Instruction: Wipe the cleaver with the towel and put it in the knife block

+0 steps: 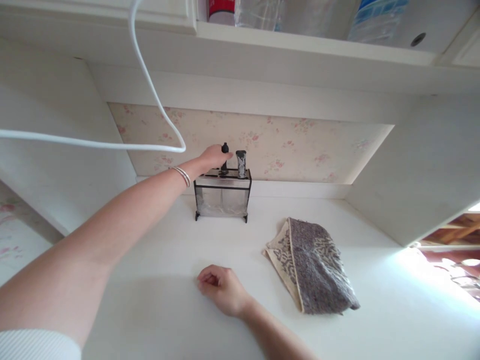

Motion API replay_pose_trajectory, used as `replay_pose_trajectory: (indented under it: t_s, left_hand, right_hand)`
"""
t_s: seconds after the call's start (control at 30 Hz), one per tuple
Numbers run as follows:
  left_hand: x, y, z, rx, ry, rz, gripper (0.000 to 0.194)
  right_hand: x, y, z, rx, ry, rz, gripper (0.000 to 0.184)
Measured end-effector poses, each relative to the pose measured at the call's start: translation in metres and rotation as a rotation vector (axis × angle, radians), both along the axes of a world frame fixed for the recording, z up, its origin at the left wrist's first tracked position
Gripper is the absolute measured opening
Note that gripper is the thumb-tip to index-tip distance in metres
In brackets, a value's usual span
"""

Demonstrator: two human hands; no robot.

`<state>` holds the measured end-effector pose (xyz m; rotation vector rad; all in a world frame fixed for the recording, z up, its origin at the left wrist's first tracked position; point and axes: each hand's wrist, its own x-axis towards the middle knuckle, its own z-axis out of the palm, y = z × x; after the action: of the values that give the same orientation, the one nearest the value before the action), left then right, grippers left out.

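My left hand (214,157), with a bracelet at its wrist, reaches to the back and is closed around a black knife handle (225,150). That handle stands upright in a slot of the knife block (223,182), a black-framed rack with clear sides. Beside it, a second handle (241,162), black with a grey pattern, stands untouched in the same rack. Closer to me, my right hand (223,287) rests on the white counter (157,310), fingers curled in with nothing in them. A folded grey-and-cream cloth (318,270) lies to its right.
An open shelf (318,40) overhead holds clear bottles and a red container (221,6). A white cable (150,85) hangs across the upper left. White side panels flank the counter, and floral wallpaper (292,145) covers the wall behind.
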<state>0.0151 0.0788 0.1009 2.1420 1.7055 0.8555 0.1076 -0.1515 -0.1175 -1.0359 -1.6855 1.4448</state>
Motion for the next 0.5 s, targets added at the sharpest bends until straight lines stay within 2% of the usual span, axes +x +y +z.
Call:
replay_pose_trajectory:
  t_s: [0.07,0.17,0.33,0.5]
  left_hand:
    - [0.001,0.003,0.011,-0.020,-0.107,-0.010,0.035]
    - [0.001,0.006,0.034,0.043,-0.199,-0.002,0.037]
    - [-0.003,0.001,0.075,0.234,-0.186,-0.013,0.045]
    - [-0.008,-0.013,0.105,0.311,-0.157,-0.006,0.048]
  right_hand:
    - [0.001,0.001,0.001,-0.019,0.012,-0.002,0.012]
    - [0.001,0.002,0.000,-0.011,0.006,-0.001,0.012]
    - [0.000,0.000,-0.003,0.077,-0.052,0.000,0.014]
    - [0.000,-0.003,-0.004,0.174,-0.117,0.015,0.016]
